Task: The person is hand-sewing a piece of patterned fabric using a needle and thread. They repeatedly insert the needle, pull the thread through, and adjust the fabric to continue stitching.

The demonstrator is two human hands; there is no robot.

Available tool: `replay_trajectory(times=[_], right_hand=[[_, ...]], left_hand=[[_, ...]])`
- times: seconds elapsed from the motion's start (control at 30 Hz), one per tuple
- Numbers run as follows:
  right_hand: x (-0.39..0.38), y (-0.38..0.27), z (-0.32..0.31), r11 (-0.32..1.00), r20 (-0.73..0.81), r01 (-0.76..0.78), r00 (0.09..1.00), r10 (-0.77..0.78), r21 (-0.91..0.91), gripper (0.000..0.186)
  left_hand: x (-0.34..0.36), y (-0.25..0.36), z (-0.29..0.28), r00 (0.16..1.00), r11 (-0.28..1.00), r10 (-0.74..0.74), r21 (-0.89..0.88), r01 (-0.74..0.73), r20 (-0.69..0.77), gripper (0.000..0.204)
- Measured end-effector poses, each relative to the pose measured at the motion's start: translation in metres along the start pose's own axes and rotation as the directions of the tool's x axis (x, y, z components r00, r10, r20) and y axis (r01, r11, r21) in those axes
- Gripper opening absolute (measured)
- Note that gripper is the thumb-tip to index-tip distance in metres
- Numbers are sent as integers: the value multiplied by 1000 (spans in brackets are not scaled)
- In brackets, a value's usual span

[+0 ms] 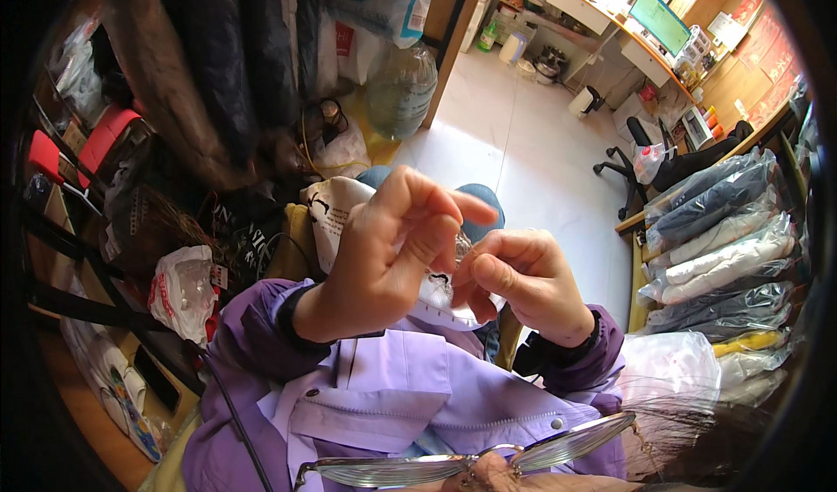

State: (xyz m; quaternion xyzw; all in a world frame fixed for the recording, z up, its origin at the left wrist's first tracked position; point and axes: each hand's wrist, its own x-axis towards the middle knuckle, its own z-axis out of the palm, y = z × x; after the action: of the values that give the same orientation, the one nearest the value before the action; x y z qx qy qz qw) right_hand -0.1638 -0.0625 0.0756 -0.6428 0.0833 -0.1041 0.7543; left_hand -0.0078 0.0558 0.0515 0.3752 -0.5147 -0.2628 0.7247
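Note:
My left hand (397, 248) is raised over my lap, its thumb pressed toward curled fingers and one finger reaching across to the right. Close beside it, my right hand (527, 284) pinches with thumb and forefinger. What either pinch holds is too small or hidden to name. A small silvery, glittering piece (462, 246) shows in the gap between the hands, partly covered by fingers. Below them, a white cloth (331, 217) with dark markings lies over my lap, largely hidden behind my hands and wrists.
Hanging dark garments (205, 64) and a large clear bottle (401, 91) stand ahead on the left. At my left lie a white plastic bag (181, 291) and a phone (157, 377). Bagged folded clothes (724, 248) fill a rack on the right. Beyond is an office chair (654, 156).

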Motion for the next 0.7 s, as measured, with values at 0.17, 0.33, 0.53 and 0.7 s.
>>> replay_trajectory(times=[0.17,0.33,0.53,0.7], right_hand=[[-6,-4,-12,978,73,37,997,-22,-206,24],[-2,5,-17,944,15,103,995,-103,-313,20],[7,16,-36,931,-104,84,986,-128,-356,23],[-2,29,-53,962,-164,57,981,-104,-266,20]], left_hand=[[5,8,-10,954,953,-283,-83,292,101,19],[2,8,-22,934,931,-352,-73,357,65,23],[-4,-3,-39,908,911,-412,-43,410,-73,16],[-15,-2,-36,905,894,-399,158,420,-149,6]])
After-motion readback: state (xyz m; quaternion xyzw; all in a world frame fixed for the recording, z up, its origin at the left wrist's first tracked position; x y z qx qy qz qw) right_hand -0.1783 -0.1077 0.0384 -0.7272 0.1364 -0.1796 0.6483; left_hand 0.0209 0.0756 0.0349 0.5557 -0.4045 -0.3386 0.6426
